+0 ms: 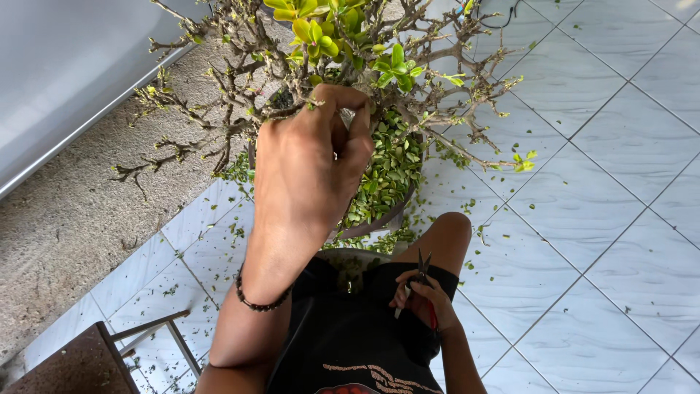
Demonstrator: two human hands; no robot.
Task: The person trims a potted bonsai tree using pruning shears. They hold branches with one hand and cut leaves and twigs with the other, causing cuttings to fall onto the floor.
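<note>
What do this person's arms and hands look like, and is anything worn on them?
Both arms are bare, with no sleeves or gloves. The left hand has a bracelet of dark round beads around its wrist. The right hand wears nothing that shows.

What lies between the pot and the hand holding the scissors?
In the head view, the person's bare knee and scattered cut leaves lie between the pot and the right hand.

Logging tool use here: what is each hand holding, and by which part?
The right hand holds small scissors by the handles, blades up. The left hand pinches a twig of the potted shrub.
</note>
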